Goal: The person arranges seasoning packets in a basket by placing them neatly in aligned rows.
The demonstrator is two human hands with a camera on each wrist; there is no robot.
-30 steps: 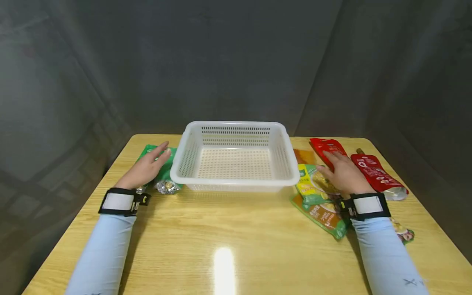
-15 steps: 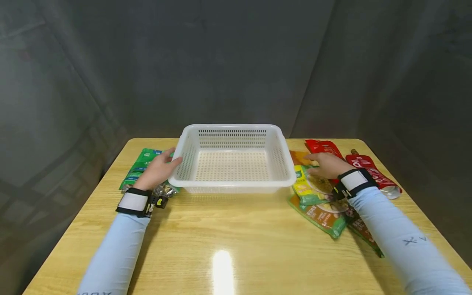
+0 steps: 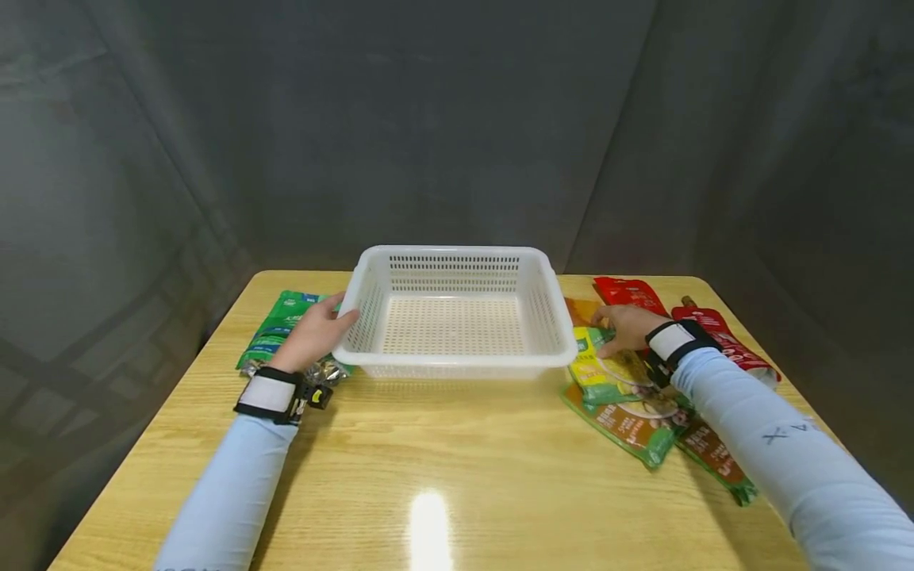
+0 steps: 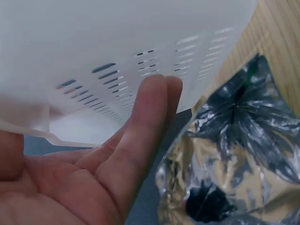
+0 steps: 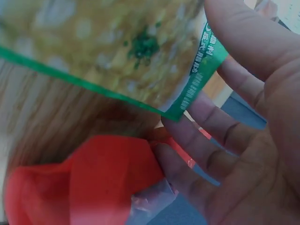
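Both hands have closed in since the earlier head view. Our left hand (image 3: pixel 312 337), formerly flat on the green packet (image 3: pixel 278 329), now meets the white basket (image 3: pixel 457 365) at its 9 o'clock wall; our right hand (image 3: pixel 628 328) has slid from the red pouches toward the basket's 3 o'clock side.

Left hand: fingers (image 4: pixel 150 122) straight, laid against the perforated wall, thumb at the rim; we read it as relaxed and pressing, not curled round anything. A crumpled silver packet (image 4: pixel 234 159) lies just beside it, on the wooden table (image 3: pixel 457 460).

Right hand: thumb above and fingers (image 5: pixel 201 140) below the corner of the yellow-green packet (image 3: pixel 607 361), pinching it. This packet sits at 3 o'clock of the basket, overlapping a brown-green packet (image 3: pixel 631 424), with a red pouch (image 5: pixel 84 183) just beneath the fingers and another red spouted pouch (image 3: pixel 721 341) further out.

Risks, as we judge them: the corner pinch is shallow, so the slick film could slip free on lifting; the fingers also touch the red pouch and may drag it along; a one-sided push could skid the light basket toward 3 o'clock.
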